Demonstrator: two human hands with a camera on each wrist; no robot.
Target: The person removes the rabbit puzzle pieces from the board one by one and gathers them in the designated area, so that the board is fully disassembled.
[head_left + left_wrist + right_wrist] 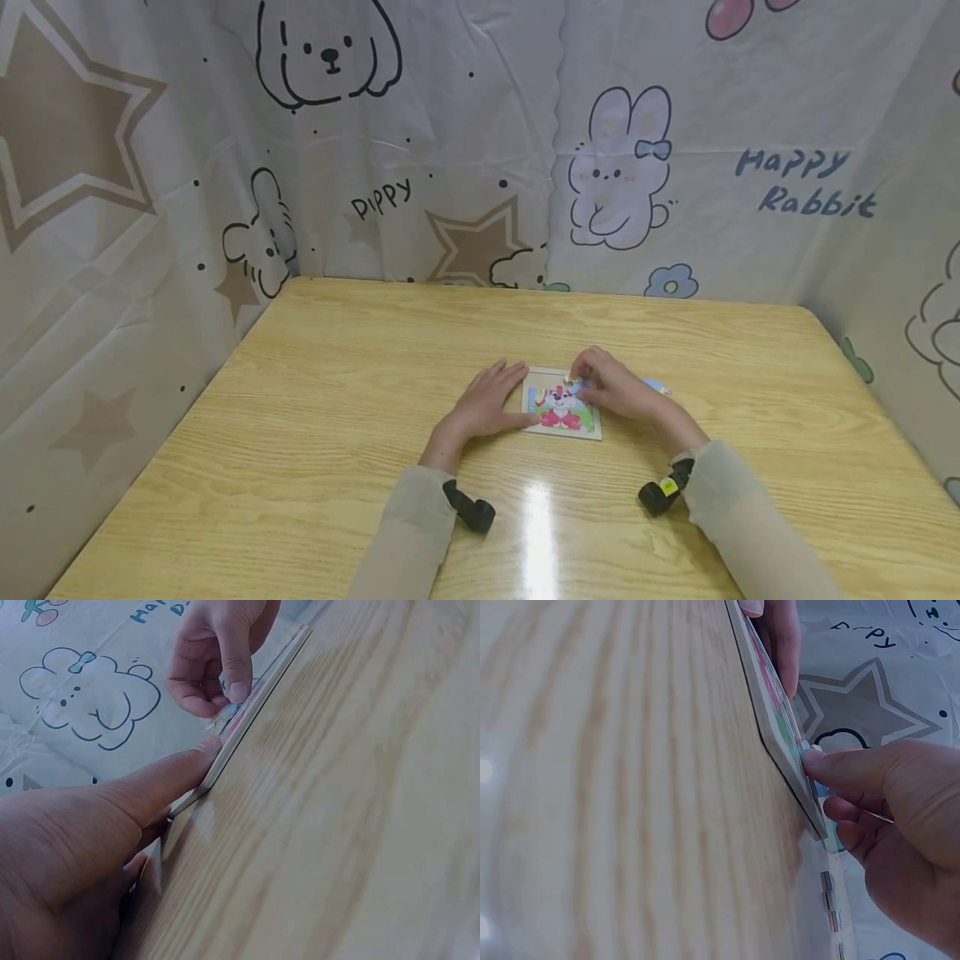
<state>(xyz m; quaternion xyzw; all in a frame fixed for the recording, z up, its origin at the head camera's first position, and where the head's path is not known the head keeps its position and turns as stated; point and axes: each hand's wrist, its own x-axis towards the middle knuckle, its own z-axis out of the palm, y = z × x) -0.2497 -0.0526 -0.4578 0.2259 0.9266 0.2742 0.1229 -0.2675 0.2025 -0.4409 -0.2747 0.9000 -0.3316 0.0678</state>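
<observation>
A small jigsaw puzzle (561, 415) in a pale frame lies on the table, showing a pink-and-white cartoon animal on green. Bare backing shows in the upper left part of the frame. My left hand (487, 404) rests along the frame's left side with fingers extended, its thumb pressing the near left corner. Over the upper right part, my right hand (615, 387) pinches a puzzle piece (569, 382) between thumb and fingers, low against the puzzle. The fingers partly cover this piece. In the right wrist view, the right thumb (840, 766) touches the puzzle's surface near its edge.
Loose puzzle pieces (658, 387) lie on the table just right of the frame, partly behind the right hand. The wooden table (337, 375) meets a printed curtain (465, 150) at the back and sides. Each wrist wears a black camera (660, 497).
</observation>
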